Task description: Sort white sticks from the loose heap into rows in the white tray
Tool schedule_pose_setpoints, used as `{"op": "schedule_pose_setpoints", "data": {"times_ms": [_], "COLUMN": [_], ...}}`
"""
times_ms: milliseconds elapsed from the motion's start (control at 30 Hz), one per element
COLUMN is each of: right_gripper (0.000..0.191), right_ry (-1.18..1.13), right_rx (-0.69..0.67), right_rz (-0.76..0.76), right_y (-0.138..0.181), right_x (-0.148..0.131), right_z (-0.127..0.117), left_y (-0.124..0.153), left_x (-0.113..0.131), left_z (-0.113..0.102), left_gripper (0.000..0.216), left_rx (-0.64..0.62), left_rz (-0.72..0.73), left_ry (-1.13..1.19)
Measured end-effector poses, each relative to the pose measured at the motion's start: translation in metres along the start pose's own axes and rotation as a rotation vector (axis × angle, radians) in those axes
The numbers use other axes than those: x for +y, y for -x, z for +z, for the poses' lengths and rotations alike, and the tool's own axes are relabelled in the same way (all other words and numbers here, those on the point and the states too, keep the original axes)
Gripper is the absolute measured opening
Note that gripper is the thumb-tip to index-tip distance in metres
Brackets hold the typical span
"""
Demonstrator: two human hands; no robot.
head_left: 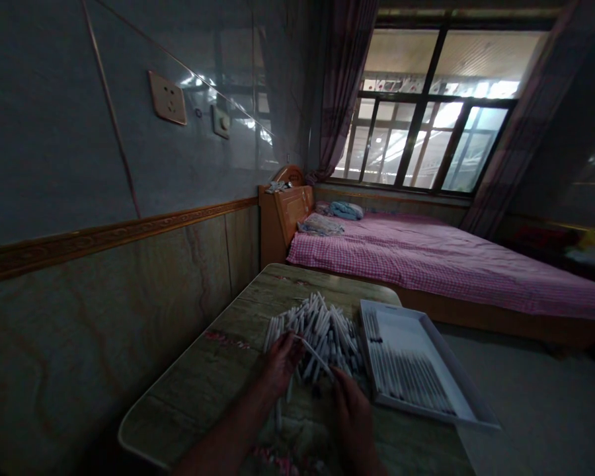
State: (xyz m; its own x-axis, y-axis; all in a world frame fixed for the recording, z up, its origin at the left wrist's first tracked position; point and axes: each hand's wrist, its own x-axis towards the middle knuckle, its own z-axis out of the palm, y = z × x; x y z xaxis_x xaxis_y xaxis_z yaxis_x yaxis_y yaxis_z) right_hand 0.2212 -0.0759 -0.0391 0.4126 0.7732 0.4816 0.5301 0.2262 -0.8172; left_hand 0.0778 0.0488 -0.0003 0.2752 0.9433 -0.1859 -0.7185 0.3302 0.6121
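A heap of several white pen-like sticks [322, 330] lies in the middle of a marbled table [213, 377]. My left hand [281, 363] rests at the heap's near left edge, and its fingers pinch one end of a single white stick [313, 354]. My right hand [352, 413] sits just below the heap's near right side, with its fingertips at the other end of that stick. To the right stands a white tray [446, 350] with a row of sticks laid side by side along its near left part.
The table stands against a tiled wall [104, 231] on the left, with a socket [167, 98] higher up. Behind the table is a bed [426, 258] with a pink checked sheet, and a barred window [426, 112] beyond. Grey floor [535, 396] lies to the right.
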Motion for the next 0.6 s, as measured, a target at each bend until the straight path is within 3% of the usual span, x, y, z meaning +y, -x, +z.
{"op": "schedule_pose_setpoints", "data": {"times_ms": [267,600], "right_gripper": [0.032,0.036], "right_ry": [0.143,0.240], "right_rx": [-0.013,0.016], "right_rz": [-0.122,-0.255], "right_y": [0.001,0.003], "right_x": [-0.006,-0.002], "right_z": [-0.001,-0.005], "left_y": [0.001,0.010], "left_x": [-0.004,0.003], "left_z": [0.002,0.008], "left_gripper": [0.032,0.049], "left_rx": [-0.025,-0.048], "left_rz": [0.006,0.097], "left_ry": [-0.029,-0.265]}}
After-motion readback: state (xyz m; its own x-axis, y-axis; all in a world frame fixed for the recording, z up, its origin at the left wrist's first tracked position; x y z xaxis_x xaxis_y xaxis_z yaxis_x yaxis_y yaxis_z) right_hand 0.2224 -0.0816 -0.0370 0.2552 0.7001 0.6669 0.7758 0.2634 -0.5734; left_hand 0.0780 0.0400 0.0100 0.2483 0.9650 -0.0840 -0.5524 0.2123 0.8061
